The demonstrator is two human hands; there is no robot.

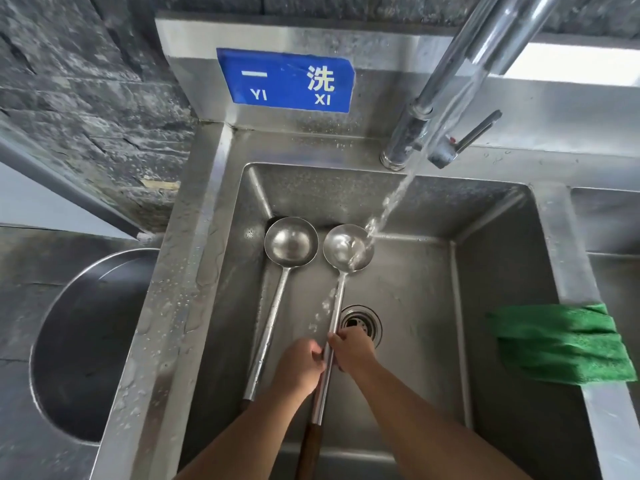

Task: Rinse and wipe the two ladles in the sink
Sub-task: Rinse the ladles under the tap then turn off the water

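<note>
Both hands, left hand (300,367) and right hand (354,349), grip the right ladle (348,247) by its handle mid-frame, bowl under the tap stream (391,202), while the other ladle (291,243) lies just left in the sink (502,271).

On the steel backsplash (381,81) behind the sink, a blue sign (286,80) is fixed; "一 洗" is printed in white, with "YI XI" beneath.

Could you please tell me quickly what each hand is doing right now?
Left hand: grips the handle of the ladle on the right.
Right hand: grips the same handle, nearer the bowl.
</note>
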